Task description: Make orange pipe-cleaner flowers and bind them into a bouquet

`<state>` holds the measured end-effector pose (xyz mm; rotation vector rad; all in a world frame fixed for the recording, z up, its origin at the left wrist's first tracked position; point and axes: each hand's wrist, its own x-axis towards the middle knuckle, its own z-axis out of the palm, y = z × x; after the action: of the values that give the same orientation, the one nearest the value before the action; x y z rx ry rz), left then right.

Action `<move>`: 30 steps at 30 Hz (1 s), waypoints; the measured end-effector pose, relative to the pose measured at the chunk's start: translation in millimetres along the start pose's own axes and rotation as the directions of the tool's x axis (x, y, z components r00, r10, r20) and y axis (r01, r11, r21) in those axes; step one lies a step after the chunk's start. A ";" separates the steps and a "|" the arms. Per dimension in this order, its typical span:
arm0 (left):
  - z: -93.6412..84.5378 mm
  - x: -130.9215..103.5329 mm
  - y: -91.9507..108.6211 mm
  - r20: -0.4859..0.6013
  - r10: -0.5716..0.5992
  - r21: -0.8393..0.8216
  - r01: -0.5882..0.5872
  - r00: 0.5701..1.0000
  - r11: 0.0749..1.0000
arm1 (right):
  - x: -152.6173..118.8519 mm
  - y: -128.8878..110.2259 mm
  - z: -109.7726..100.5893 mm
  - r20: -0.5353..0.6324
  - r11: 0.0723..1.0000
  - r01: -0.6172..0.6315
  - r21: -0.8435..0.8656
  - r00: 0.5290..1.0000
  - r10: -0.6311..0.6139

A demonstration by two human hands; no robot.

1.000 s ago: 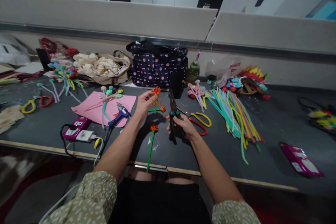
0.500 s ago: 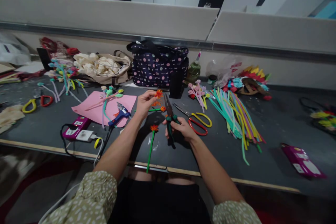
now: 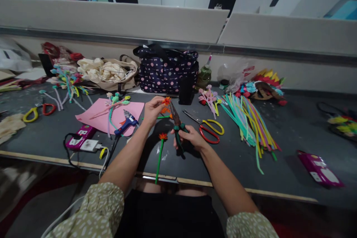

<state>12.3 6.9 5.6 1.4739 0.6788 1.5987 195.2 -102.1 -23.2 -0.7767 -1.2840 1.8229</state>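
Between the fingertips of my left hand [image 3: 153,108] is a small orange pipe-cleaner flower [image 3: 166,100]. My right hand [image 3: 190,137] is wrapped round the green handles of a pair of long-nose pliers [image 3: 176,119]. The pliers' tips are at the flower's right side; whether the jaws grip it I cannot tell. Below my hands lies a finished-looking orange flower on a green stem [image 3: 160,156], its end reaching past the table edge. Behind the pliers another green stem with an orange tip [image 3: 163,117] lies near some small orange bits [image 3: 165,110].
Scissors with red and yellow handles [image 3: 208,128] lie right of the pliers, near a bundle of coloured pipe cleaners [image 3: 248,119]. A blue glue gun [image 3: 126,122] rests on pink paper [image 3: 92,109] at left. A dotted bag [image 3: 169,68] and a phone [image 3: 185,91] stand behind.
The pliers in my right hand have moved left and tilted, so their tips now meet the orange flower. My left hand still holds the flower in nearly the same place.
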 end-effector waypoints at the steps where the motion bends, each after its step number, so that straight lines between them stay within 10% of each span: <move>1: 0.0 -0.2 0.0 0.006 0.005 -0.002 -0.005 1.000 1.000 | -0.1 -0.2 0.0 0.003 1.000 0.002 0.001 1.000 -0.002; 30: -6.9 1.4 1.9 0.033 0.098 0.221 -0.102 0.995 0.970 | 1.5 0.1 0.2 -0.089 0.998 0.031 -0.046 0.995 -0.035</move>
<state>5.2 8.2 6.8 1.7099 0.8038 1.6210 194.2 -101.0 -23.3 -0.8468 -1.2760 1.7193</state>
